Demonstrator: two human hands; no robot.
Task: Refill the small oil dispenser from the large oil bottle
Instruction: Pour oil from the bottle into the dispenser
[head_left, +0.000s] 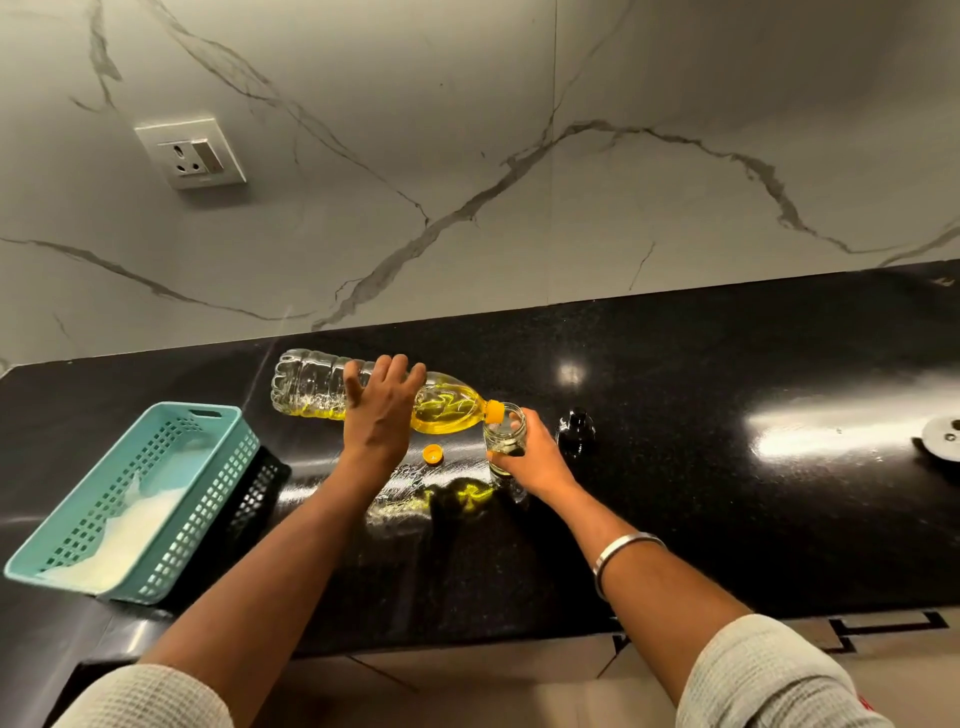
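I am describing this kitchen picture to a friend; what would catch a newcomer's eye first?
First, the large clear plastic oil bottle, tipped nearly flat in the left hand, its yellow neck at the small glass dispenser that the right hand grips mid-counter. Then the turquoise plastic basket, at left.

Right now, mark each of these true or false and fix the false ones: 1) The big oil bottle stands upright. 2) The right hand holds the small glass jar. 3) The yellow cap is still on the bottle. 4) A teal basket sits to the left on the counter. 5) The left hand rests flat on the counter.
1) False. The big oil bottle is tipped on its side, neck at the small glass jar.
2) True. The right hand grips the jar.
3) False. The yellow cap lies on the counter.
4) True. The teal basket sits at the left.
5) False. The left hand holds the bottle.
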